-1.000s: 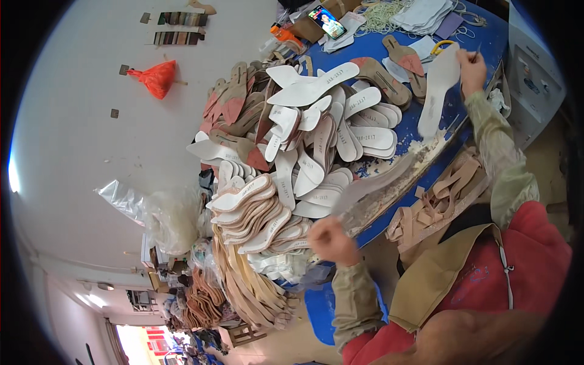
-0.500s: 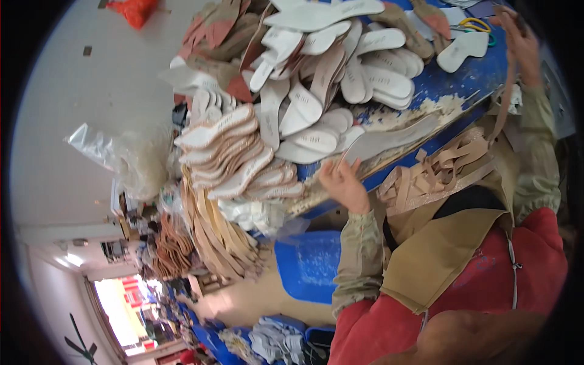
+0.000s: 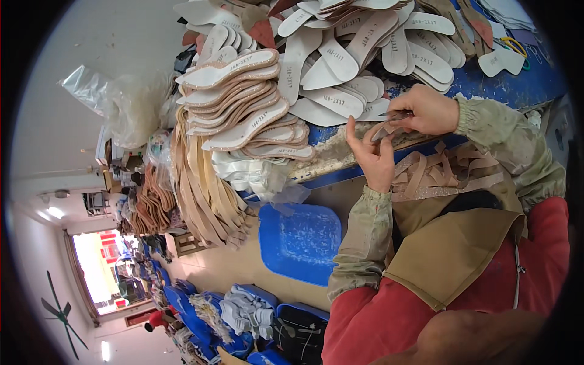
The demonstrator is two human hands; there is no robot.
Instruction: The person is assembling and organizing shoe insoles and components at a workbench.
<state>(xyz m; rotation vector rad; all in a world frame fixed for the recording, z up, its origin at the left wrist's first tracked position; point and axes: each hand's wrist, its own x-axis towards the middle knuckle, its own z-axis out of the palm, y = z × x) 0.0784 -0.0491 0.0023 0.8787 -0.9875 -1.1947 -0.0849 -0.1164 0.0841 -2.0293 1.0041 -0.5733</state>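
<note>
My left hand [image 3: 374, 161] is closed on a small beige-pink strip [image 3: 383, 131], its index finger sticking up. Right beside it, my right hand [image 3: 431, 111] pinches a thin dark piece that I cannot make out. Both hands meet above the worn front edge of the blue table [image 3: 340, 149]. Whether an insole lies between my fingers is hidden. A tangle of glittery beige strips [image 3: 447, 173] rests on my lap, over the brown apron [image 3: 450, 261]. Just left of my hands stands a stack of white insoles with beige-bound edges [image 3: 243, 131].
Loose white insoles [image 3: 340, 58] pile up across the table. Yellow-handled scissors [image 3: 514, 45] lie at the far right. Long beige strips [image 3: 198, 176] hang off the table's left end, near a white plastic bag [image 3: 252, 176]. A blue tub [image 3: 301, 240] stands on the floor.
My right hand has come in from the far right to meet my left hand. The grey insole that lay out from my left hand no longer shows. The view has shifted.
</note>
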